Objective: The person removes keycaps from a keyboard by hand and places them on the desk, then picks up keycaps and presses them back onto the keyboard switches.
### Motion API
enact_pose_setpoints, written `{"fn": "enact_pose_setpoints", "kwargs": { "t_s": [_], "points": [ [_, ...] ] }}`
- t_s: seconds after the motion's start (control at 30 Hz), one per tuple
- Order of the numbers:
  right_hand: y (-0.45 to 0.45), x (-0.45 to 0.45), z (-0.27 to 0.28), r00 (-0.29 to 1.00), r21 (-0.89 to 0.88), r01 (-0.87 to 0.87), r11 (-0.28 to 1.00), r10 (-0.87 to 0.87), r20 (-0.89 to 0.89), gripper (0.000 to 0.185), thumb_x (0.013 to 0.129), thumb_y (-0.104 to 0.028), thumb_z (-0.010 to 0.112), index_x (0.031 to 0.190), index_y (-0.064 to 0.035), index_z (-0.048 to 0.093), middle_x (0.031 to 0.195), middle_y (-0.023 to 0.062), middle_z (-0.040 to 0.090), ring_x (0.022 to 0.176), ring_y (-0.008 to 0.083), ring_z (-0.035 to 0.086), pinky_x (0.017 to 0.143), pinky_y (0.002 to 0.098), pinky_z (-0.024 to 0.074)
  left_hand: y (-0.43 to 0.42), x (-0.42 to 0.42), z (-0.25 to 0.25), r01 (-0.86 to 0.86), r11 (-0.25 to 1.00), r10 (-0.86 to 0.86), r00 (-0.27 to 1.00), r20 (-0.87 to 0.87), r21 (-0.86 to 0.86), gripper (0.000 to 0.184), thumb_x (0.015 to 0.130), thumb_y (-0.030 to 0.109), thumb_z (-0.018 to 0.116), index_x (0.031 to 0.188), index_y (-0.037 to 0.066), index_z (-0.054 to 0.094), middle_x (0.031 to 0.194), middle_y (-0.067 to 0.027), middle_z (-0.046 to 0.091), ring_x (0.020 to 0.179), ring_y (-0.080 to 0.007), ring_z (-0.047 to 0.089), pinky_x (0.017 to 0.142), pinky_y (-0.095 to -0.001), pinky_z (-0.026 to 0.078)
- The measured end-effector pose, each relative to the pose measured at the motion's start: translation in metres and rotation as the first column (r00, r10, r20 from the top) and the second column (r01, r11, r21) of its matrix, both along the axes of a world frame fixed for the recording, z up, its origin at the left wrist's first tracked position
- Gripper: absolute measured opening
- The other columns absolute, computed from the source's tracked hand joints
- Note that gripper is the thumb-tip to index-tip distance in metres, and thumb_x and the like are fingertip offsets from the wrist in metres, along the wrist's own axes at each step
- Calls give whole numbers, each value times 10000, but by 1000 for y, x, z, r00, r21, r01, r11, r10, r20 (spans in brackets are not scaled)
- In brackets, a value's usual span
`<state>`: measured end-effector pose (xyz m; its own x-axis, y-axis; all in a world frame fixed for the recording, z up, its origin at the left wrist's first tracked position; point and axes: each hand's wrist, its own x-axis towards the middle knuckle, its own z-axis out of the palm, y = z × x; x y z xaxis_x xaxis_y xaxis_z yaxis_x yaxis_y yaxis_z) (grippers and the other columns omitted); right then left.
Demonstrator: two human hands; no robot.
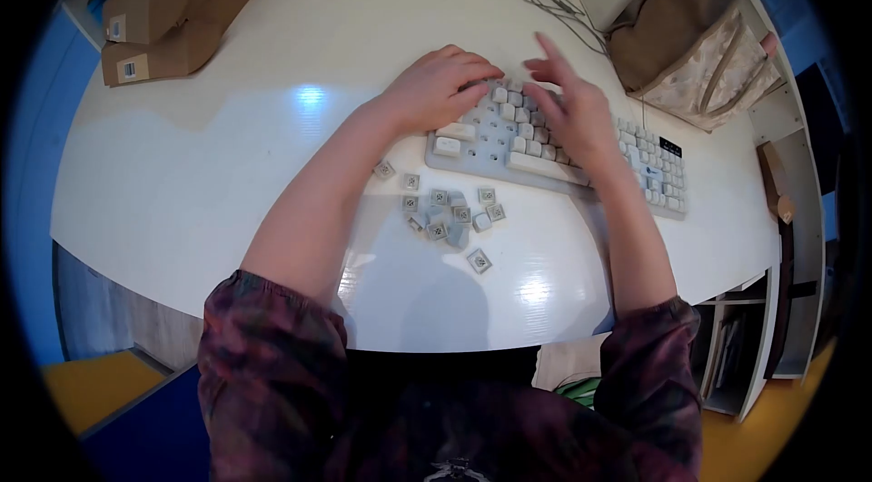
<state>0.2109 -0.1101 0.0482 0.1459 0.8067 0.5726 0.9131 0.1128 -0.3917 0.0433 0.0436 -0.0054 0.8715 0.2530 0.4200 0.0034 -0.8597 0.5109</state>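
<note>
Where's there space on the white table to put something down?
Biggest free patch: the left side of the table, between the cardboard and the left forearm. Another: the back, between the cardboard and the cable. Crowded: in front of the keyboard, where loose keys lie, and the back right, by the bag.

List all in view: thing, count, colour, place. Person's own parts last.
Table: one, white, centre
Keyboard: one, white-grey, right of table centre; keycaps missing toward its left end
Loose keycaps: about a dozen, pale grey, in front of keyboard's left part
Cardboard packaging: count unclear, brown, far left of table
Cable: count unclear, grey, looped behind keyboard
Bag: count unclear, brown and pale patterned, rear right
Shelving: one unit, whitish, right
Green item: one, unidentified, below table's near edge
Sleeves: two, dark reddish pattern, bottom
Left grip: one, bare, at keyboard's far-left corner
Right grip: one, bare, over keyboard's middle, contact unclear
</note>
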Motion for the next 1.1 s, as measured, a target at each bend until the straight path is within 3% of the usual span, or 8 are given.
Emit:
{"fn": "enact_pose_setpoints", "kwargs": {
  "t_s": [0.17,0.23,0.27,0.33,0.47,0.53,0.63,1.1],
  "points": [
    [-90,47,79,445,313,-481,819,536,-718,214,934,-149,634,1043,21,707,1000,146,734,879,188,712,699,369,557,-2,0,3,-45,998,45,999,5,-34,346,966,238,505,1249,90,639,1270,-71,629,1218,-276,517,1057,-391,414],
    [-90,39,66,858,-188,-234,954,111,-502,286,866,-220,707,990,37,726,1012,170,731,863,222,710,761,400,554,-2,0,4,-48,999,48,999,-4,-24,343,968,235,503,1250,95,640,1274,-69,628,1220,-272,516,1060,-388,413],
    [-96,12,59,989,-221,97,970,-68,134,305,808,-205,753,1022,11,734,1018,157,732,960,263,696,908,400,518,-2,2,4,-40,999,40,999,3,-30,341,968,235,504,1249,96,640,1271,-70,629,1220,-272,517,1059,-386,414],
    [-104,14,59,717,-8,-421,907,327,-616,349,780,-131,775,1118,-58,726,1133,137,710,1106,280,651,993,364,478,-2,0,4,-39,998,39,999,7,-44,338,969,233,506,1248,98,641,1265,-72,631,1220,-272,518,1057,-383,416],
    [-94,-19,40,983,-146,-184,972,177,-54,594,830,-260,758,1336,-8,577,1424,182,524,1281,346,539,1068,435,426,-4,-1,11,-47,996,46,999,-24,-78,336,967,227,520,1249,89,637,1263,-78,630,1223,-276,515,1053,-384,419],
    [-90,-31,30,241,147,-544,826,322,-916,698,954,-422,600,1463,14,406,1509,208,414,1376,381,430,1104,494,387,-5,-3,11,-42,995,40,999,-25,-88,332,963,215,530,1249,84,635,1263,-82,629,1224,-278,514,1050,-386,419],
    [-74,-26,12,-560,638,-483,600,349,-752,749,1010,-537,426,1539,-34,257,1572,174,326,1460,362,292,1138,557,322,-5,-3,12,-28,995,25,999,-31,-91,345,964,182,537,1277,53,606,1273,-103,610,1219,-275,504,1043,-381,420],
    [-79,-36,10,-733,701,-289,652,320,-600,770,1004,-576,371,1522,-11,297,1593,176,276,1497,346,193,1204,559,180,-7,-2,16,-28,993,26,999,-20,-116,327,959,153,545,1264,55,613,1263,-83,619,1201,-257,517,1016,-369,440]
  ]
}}
